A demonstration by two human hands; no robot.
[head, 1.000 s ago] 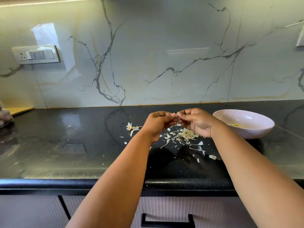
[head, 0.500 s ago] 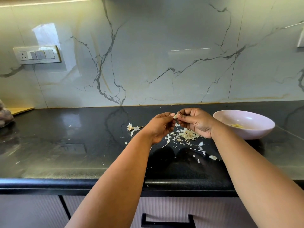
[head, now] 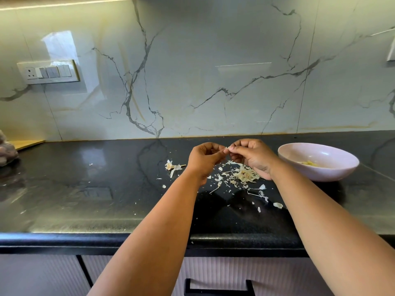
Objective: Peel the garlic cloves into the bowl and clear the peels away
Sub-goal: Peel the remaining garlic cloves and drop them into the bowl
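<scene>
Presently, both hands are raised above the black countertop (head: 64, 201), fingertips meeting. The left hand (head: 204, 160) and the right hand (head: 252, 155) have their fingers curled and together pinch a small pale garlic clove (head: 227, 148), held between the two thumbs and forefingers; only a sliver of it shows. Directly beneath the hands lies a heap of garlic peels (head: 243, 175), with loose flakes scattered toward the person's side. A smaller clump of skin and stem (head: 172, 166) sits on the counter just left of the left hand. To the right of the right hand, near the wrist but apart from it, stands a pale bowl (head: 333, 170) holding a few peeled cloves (head: 308, 163).
</scene>
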